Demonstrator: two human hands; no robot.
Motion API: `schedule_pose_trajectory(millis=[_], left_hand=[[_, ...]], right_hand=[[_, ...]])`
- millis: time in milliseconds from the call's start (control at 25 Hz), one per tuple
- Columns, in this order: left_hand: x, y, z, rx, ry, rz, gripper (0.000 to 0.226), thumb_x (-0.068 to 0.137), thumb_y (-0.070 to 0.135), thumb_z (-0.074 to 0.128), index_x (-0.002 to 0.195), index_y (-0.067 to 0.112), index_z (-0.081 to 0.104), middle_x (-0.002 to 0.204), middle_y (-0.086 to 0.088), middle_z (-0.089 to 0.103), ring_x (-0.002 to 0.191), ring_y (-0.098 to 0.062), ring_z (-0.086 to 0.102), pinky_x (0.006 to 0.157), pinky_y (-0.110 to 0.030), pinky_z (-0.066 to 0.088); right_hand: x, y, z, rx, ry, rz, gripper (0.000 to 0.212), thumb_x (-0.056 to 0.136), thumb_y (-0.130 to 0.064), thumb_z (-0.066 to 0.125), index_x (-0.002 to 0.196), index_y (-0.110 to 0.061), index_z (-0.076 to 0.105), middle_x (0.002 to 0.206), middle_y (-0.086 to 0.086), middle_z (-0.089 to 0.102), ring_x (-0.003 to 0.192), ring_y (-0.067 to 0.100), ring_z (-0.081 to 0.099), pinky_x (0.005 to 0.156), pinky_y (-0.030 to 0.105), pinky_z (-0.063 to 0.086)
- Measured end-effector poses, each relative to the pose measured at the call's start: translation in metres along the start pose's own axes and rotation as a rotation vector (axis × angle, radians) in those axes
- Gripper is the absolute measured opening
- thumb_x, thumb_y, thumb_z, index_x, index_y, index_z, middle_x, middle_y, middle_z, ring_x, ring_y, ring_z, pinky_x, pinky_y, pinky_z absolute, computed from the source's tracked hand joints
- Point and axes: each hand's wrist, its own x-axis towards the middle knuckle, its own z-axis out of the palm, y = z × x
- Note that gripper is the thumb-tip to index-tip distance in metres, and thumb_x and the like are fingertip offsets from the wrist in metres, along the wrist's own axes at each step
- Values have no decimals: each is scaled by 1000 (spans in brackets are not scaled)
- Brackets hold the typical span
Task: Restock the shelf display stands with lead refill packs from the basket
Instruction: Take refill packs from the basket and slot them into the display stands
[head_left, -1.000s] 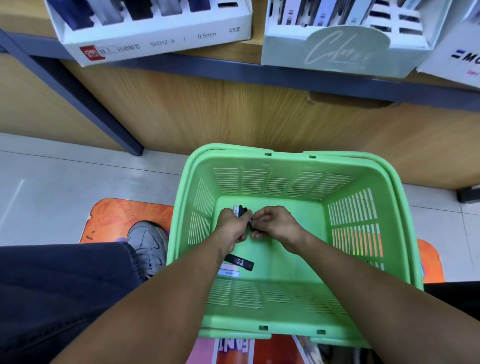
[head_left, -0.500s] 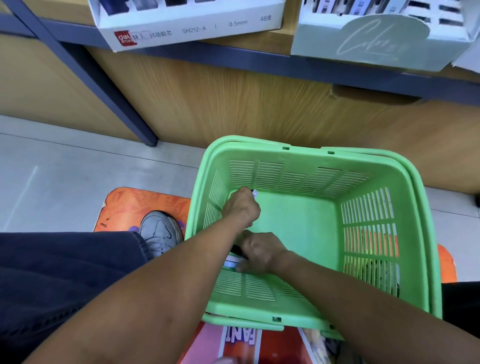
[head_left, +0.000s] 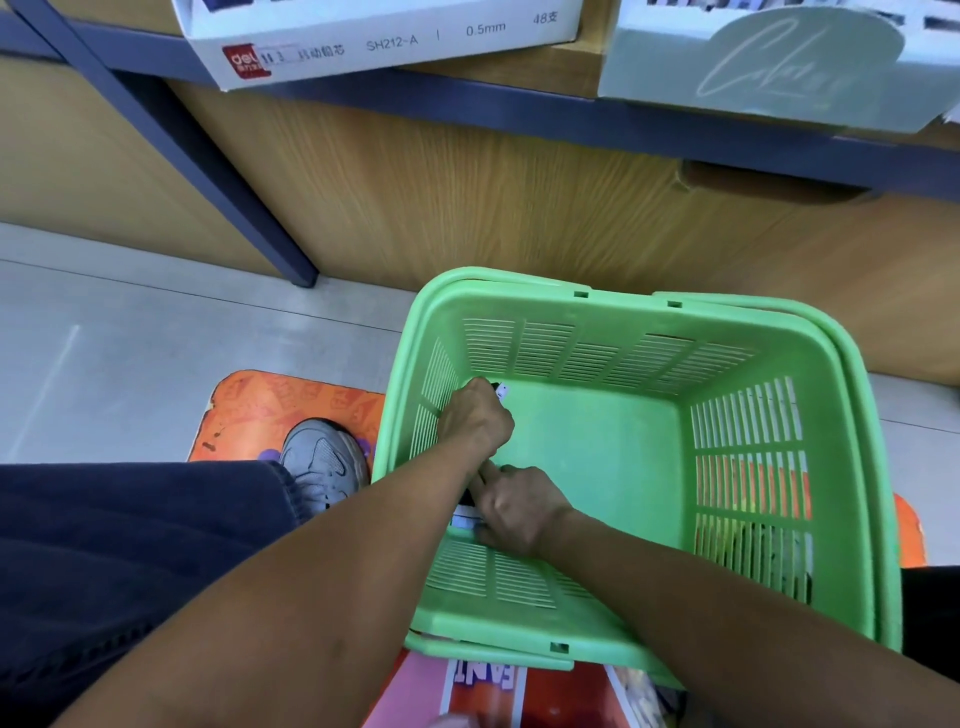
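two hands work inside the green basket (head_left: 779, 644): the left hand (head_left: 475, 421) clutches lead refill packs (head_left: 500, 388) by the far-left wall, while the right hand (head_left: 511, 512) pinches loose packs (head_left: 465, 514) on the near-left floor. best to gather them flat and aligned before lifting to the white display stand (head_left: 384, 44) on the far shelf.

A light green slatted plastic basket (head_left: 753, 467) is sitting on the floor below the shelf, its handles folded down along the rim. One lead refill pack (head_left: 500, 388) is showing only its white tip past a closed fist near the basket's far left corner. More packs (head_left: 464, 512), black and white, are lying on the basket floor by the near wall, mostly covered.
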Motion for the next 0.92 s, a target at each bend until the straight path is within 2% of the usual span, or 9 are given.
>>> schedule_pose_trajectory(millis=[120, 160, 280, 360, 440, 560, 680, 800, 920], left_hand=[[1, -4, 4, -17, 25, -22, 5, 94, 10, 56, 98, 14, 57, 111, -11, 68, 99, -34, 68, 69, -30, 48], [2, -6, 8, -53, 39, -56, 9, 93, 10, 57, 101, 11, 60, 110, -11, 69, 98, -34, 69, 70, -31, 51], [2, -14, 26, -306, 49, -236, 13, 93, 3, 55, 104, 6, 62, 96, -12, 68, 67, -33, 70, 59, -40, 61], [-4, -19, 42, -524, 5, -371, 21, 91, -6, 51, 106, 8, 58, 96, -9, 61, 59, -29, 58, 52, -33, 53], [-11, -20, 56, -675, -57, -450, 23, 90, -10, 49, 105, 8, 53, 93, -12, 59, 63, -27, 53, 55, -33, 46], [-16, -15, 68, -756, -33, -494, 23, 79, -16, 59, 91, 4, 54, 91, -12, 62, 63, -27, 56, 52, -31, 45], [-16, -15, 70, -846, -35, -506, 22, 76, -17, 60, 73, 4, 55, 75, -16, 63, 63, -30, 59, 59, -36, 48], [-16, -14, 65, -949, -85, -495, 21, 75, -19, 61, 77, 2, 57, 75, -17, 65, 66, -31, 61, 64, -38, 51], [-16, -7, 63, -993, -150, -439, 12, 87, -9, 64, 87, 2, 60, 81, -19, 66, 68, -30, 62, 67, -37, 55]], right_hand=[[-3, 9, -6, 2, 61, 115, 40, 98, -33, 48, 128, -7, 49, 124, 15, 55, 93, 33, 64, 61, 36, 37], [-6, 16, -7, 28, 89, 209, 38, 98, -33, 47, 126, -8, 50, 121, 13, 56, 93, 33, 65, 62, 35, 38], [-16, 41, -10, 124, 144, 500, 36, 98, -37, 47, 120, -9, 52, 117, 10, 56, 93, 33, 66, 63, 34, 39], [-21, 51, -11, 207, 123, 607, 39, 98, -41, 50, 119, -9, 51, 116, 10, 55, 94, 33, 67, 65, 34, 41], [-20, 54, -11, 367, 107, 669, 39, 96, -45, 57, 113, -10, 52, 112, 10, 58, 92, 33, 65, 66, 33, 40], [-15, 58, -9, 610, 103, 775, 32, 85, -34, 72, 95, -13, 51, 104, 8, 64, 83, 29, 58, 64, 31, 41], [-12, 67, -9, 793, 98, 869, 22, 79, -27, 78, 92, -13, 66, 94, 5, 68, 82, 26, 64, 63, 28, 45], [-10, 79, -14, 950, 63, 854, 18, 76, -21, 81, 86, -7, 76, 77, 4, 65, 72, 22, 59, 59, 24, 44], [-14, 82, -16, 1048, 85, 822, 12, 77, -15, 79, 87, -8, 78, 79, 4, 68, 73, 19, 58, 62, 24, 45]])
